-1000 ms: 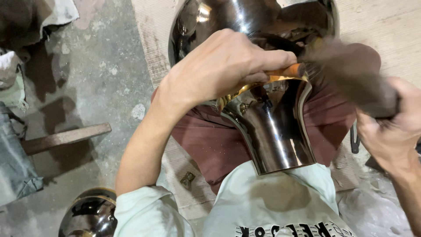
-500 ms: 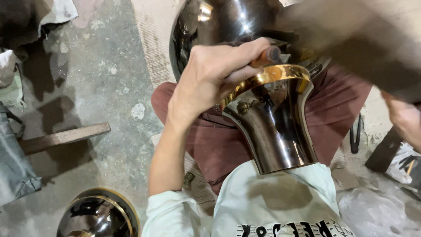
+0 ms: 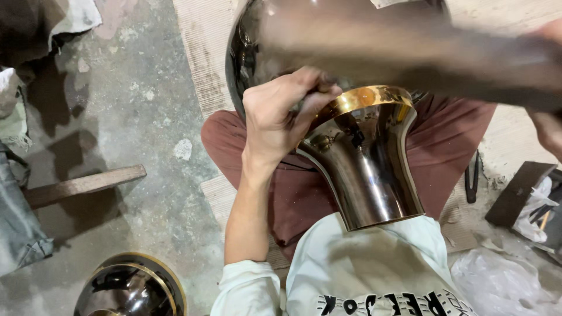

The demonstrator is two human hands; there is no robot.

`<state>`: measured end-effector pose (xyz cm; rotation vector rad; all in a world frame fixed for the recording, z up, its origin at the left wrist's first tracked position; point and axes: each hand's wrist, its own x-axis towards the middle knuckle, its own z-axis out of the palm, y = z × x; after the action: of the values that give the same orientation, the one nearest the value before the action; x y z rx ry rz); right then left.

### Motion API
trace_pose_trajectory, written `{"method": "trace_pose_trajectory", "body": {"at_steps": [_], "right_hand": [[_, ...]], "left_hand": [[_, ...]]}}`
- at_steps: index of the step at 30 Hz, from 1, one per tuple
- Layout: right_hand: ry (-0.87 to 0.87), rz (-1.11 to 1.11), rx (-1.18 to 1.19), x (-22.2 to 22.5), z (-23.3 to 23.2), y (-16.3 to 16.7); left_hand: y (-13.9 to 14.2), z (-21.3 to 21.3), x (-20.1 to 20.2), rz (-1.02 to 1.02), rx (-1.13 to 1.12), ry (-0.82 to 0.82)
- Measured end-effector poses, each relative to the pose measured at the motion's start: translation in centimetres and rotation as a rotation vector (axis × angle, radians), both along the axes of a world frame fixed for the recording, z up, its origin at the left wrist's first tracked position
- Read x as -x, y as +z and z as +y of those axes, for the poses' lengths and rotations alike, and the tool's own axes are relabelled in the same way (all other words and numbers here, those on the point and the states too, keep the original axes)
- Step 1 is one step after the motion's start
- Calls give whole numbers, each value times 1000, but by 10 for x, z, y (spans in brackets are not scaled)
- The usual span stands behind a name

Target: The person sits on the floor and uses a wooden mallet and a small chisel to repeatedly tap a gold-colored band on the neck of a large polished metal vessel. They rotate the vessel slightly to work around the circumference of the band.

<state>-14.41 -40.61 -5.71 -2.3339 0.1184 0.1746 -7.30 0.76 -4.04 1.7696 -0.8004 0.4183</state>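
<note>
A shiny dark metal vessel (image 3: 363,169) with a flared neck and a gold band lies across my lap, its round body pointing away from me. My left hand (image 3: 281,117) grips the vessel at the gold band where the neck meets the body. My right hand (image 3: 547,126) is at the right edge, closed on a dark wooden hammer (image 3: 410,52) that is blurred and raised across the top of the view above the vessel.
A second dark round metal pot (image 3: 130,288) with a gold rim sits at the lower left on the concrete floor. A wooden bar (image 3: 82,184) lies to the left. Crumpled cloth (image 3: 20,234), dark tools (image 3: 473,175) and a plastic bag (image 3: 503,281) lie around.
The hammer has swung up from the vessel's neck and now streaks across the top of the view. My left hand slid from over the neck to its left side.
</note>
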Motion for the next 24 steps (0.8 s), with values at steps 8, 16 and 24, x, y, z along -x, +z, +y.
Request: {"method": "trace_pose_trajectory", "body": {"at_steps": [8,16,24], "right_hand": [[32,-1,3,-23,-3,2],[60,10,2,-34,5,1],[94,-7,13,-40,15,-3]], "left_hand": [[-29,-41,32,139,530,310],[-45,-48,36,113,594,335],[-81,-35,43,91,343,513]]}}
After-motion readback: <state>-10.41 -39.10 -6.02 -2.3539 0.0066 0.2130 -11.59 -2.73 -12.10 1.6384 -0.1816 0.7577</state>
